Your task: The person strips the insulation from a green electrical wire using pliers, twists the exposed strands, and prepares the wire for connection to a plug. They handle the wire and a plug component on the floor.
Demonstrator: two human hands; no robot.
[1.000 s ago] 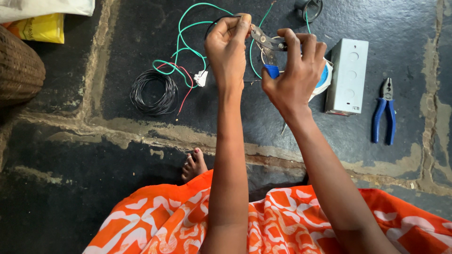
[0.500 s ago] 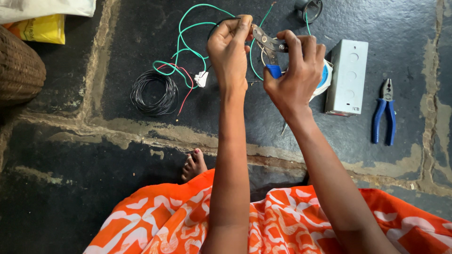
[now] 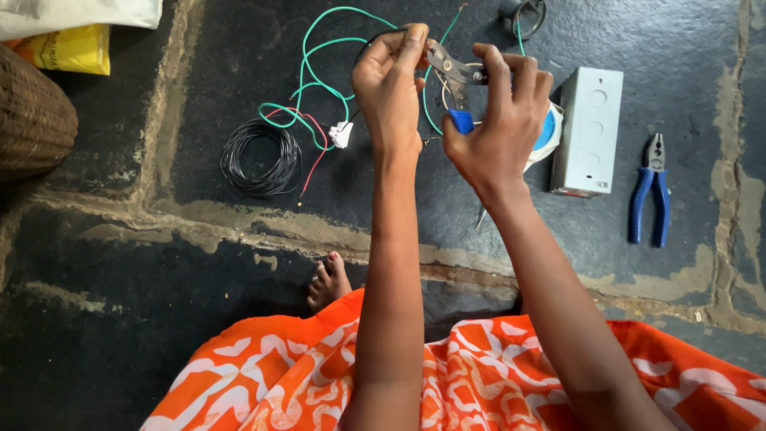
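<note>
My left hand (image 3: 388, 92) is raised over the dark stone floor and pinches a thin wire between thumb and fingers. My right hand (image 3: 495, 128) grips blue-handled cutting pliers (image 3: 453, 78), their metal jaws set against the wire right beside my left fingertips. Green wire (image 3: 319, 60) loops down from my hands to a small white connector (image 3: 341, 134) with a red wire (image 3: 317, 152) on the floor. A coil of black wire (image 3: 261, 157) lies to its left.
A grey metal switch box (image 3: 589, 132) lies right of my hands, a blue-and-white roll (image 3: 549, 132) partly hidden behind my right hand. Blue-handled pliers (image 3: 650, 199) lie further right. A woven basket (image 3: 32, 120), yellow packet (image 3: 68, 48) and white bag sit at the left. My orange garment (image 3: 495, 375) and foot (image 3: 329, 281) are below.
Both hands stay at almost the same spot; only the fingers and pliers have shifted slightly on the wire.
</note>
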